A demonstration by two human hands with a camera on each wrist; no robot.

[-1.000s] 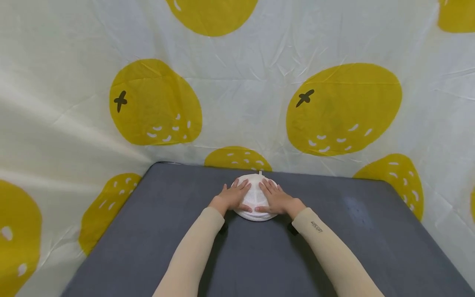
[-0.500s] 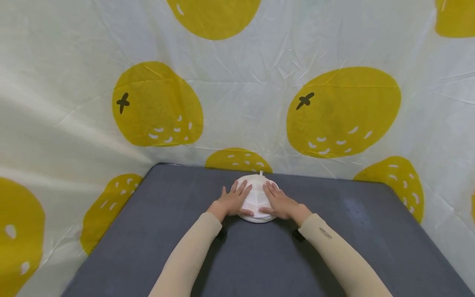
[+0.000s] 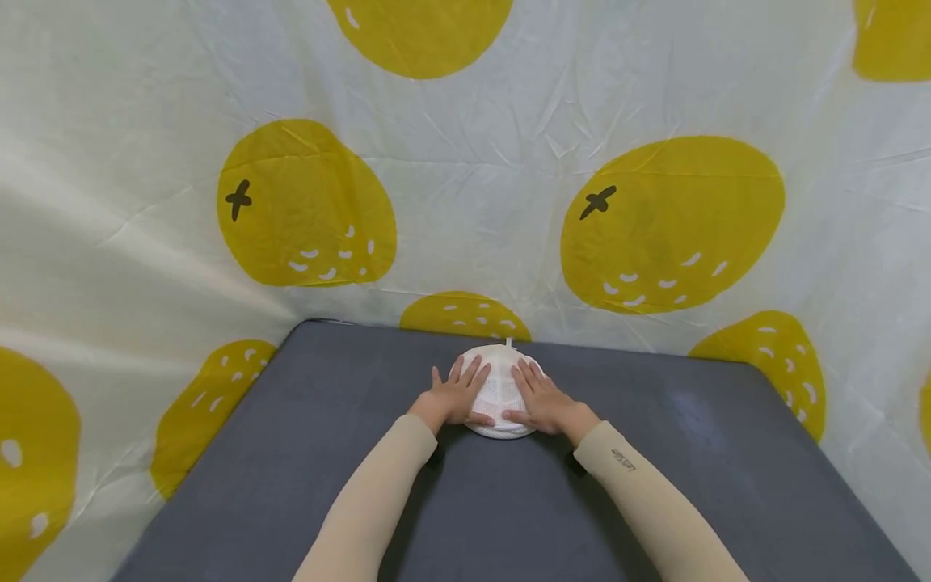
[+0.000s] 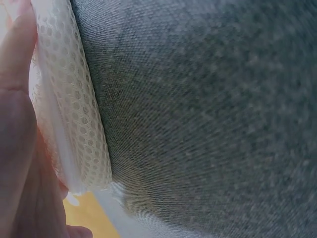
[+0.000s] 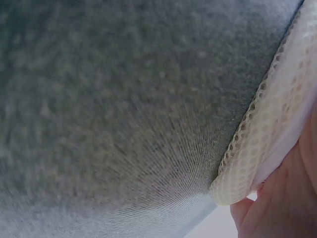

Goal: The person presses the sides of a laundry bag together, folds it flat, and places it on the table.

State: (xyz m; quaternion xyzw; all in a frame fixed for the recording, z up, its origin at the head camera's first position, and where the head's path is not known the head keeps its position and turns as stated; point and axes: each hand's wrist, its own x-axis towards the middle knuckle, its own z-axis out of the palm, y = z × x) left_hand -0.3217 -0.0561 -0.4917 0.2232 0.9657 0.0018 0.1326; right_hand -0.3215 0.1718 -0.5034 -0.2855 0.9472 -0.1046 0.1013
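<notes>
A round, domed white mesh laundry bag (image 3: 500,398) lies near the far edge of the table, a small tab sticking up at its back. My left hand (image 3: 452,398) rests on its left side with the fingers spread and straight. On the opposite side lies my right hand (image 3: 550,402), fingers likewise extended over the top. Both thumbs point inward across the bag's near part. In the left wrist view, the bag's thick honeycomb mesh wall (image 4: 79,109) stands on the table beside my palm. The right wrist view shows the same netted wall (image 5: 262,129) against my other hand.
The dark grey table (image 3: 480,517) extends around the bag on all sides. A white curtain (image 3: 473,218) printed with large yellow fruit hangs right behind the table and along its left and right sides.
Both hands stay on the bag, with only slight shifts of the fingers and wrists. The bag keeps its place, and the head view has tilted a little.
</notes>
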